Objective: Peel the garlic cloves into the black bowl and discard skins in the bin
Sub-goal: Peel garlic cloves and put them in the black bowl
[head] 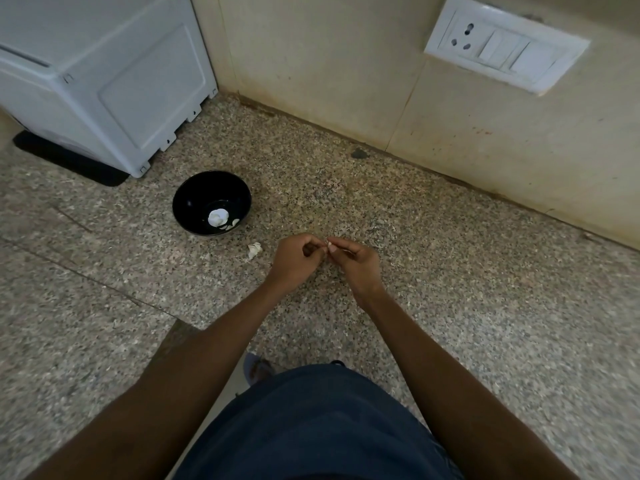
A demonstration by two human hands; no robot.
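Observation:
A black bowl (194,199) stands on the speckled stone counter (450,289) with a white peeled garlic clove (217,217) inside it. A scrap of garlic skin (254,250) lies on the counter just right of the bowl. My left hand (298,259) and my right hand (356,263) meet above the counter, right of the bowl. Both have curled fingers pinching a small garlic clove (328,242) between their fingertips; most of the clove is hidden. No bin is in view.
A white appliance (114,74) stands at the back left on a black mat (69,161). A tiled wall (346,64) with a white socket and switch plate (502,46) runs along the back. A dark speck (359,154) lies near the wall.

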